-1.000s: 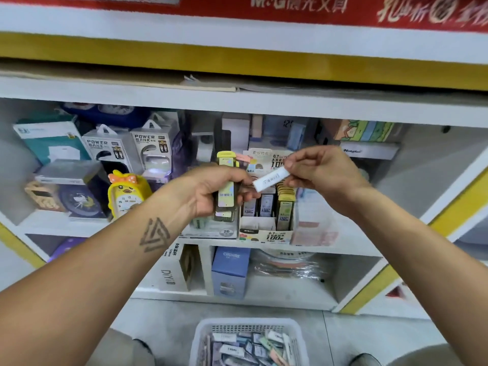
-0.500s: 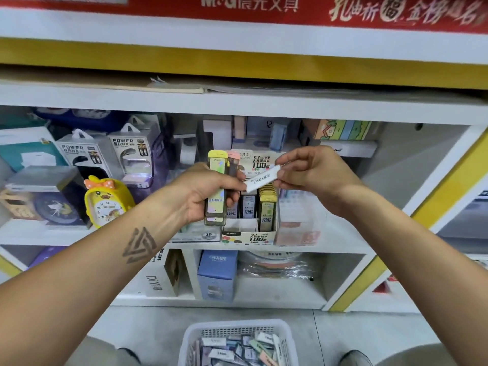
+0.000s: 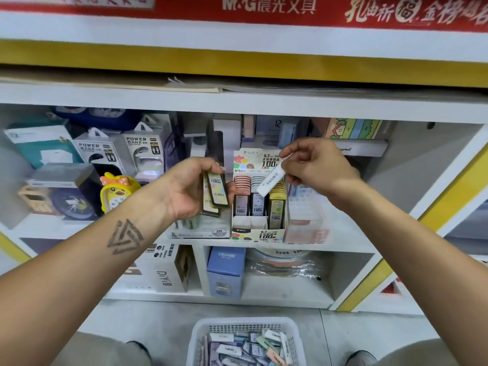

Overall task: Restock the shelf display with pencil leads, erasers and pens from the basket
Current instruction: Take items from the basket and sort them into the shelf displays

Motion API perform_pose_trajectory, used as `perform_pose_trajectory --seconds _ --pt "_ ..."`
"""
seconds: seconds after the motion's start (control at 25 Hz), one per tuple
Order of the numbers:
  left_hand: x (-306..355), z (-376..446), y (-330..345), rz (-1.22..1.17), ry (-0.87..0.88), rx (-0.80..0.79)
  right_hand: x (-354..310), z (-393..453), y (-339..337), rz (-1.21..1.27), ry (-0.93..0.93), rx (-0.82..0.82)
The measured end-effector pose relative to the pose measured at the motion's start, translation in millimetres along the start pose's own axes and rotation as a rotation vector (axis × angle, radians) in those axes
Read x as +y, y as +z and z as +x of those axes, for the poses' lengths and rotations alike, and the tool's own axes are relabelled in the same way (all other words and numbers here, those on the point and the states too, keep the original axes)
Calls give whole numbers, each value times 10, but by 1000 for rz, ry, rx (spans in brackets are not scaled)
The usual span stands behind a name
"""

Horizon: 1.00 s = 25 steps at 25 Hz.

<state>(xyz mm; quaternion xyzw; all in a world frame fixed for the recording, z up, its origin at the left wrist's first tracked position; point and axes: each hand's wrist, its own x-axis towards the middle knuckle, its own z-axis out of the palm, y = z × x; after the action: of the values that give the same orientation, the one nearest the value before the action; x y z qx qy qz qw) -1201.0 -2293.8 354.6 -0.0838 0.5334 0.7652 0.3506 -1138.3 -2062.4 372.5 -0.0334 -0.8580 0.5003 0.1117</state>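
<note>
My left hand (image 3: 184,188) grips a small stack of flat pencil lead cases (image 3: 215,192), held in front of the middle shelf. To its right, my right hand (image 3: 317,167) pinches a white eraser stick (image 3: 270,180) by its upper end, tilted over the pencil lead display box (image 3: 258,233). That box holds pink, grey and yellow rows of lead cases. On the floor below stands a white basket (image 3: 200,336) with several erasers and lead cases inside.
Power bank boxes (image 3: 105,154), a yellow duck clock (image 3: 117,191) and other boxed goods fill the left of the shelf (image 3: 343,244). A blue CRUHRE box (image 3: 227,270) and a DIY box (image 3: 169,268) stand on the lower shelf. Shoes show beside the basket.
The two hands have drawn apart. My left hand tilted its lead cases flatter, and my right hand swung the white eraser over the display box. The camera view shifted slightly.
</note>
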Motion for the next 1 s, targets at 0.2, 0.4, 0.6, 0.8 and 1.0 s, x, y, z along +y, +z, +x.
perform_pose_trajectory --seconds 0.2,0.4,0.6,0.8,1.0 --pt "72 -79 -152 -126 75 -25 -65 -7 134 -65 -51 -28" --pt "211 -120 -331 -161 167 50 -91 36 434 -59 -142 -51" --pt "303 -214 -524 -83 154 106 -71 119 907 -317 -349 -16" --pt "397 -223 -760 -65 160 170 -119 273 1262 -277 -466 110" --pt "412 -228 -888 -54 180 229 -14 419 1692 -413 -439 -38"
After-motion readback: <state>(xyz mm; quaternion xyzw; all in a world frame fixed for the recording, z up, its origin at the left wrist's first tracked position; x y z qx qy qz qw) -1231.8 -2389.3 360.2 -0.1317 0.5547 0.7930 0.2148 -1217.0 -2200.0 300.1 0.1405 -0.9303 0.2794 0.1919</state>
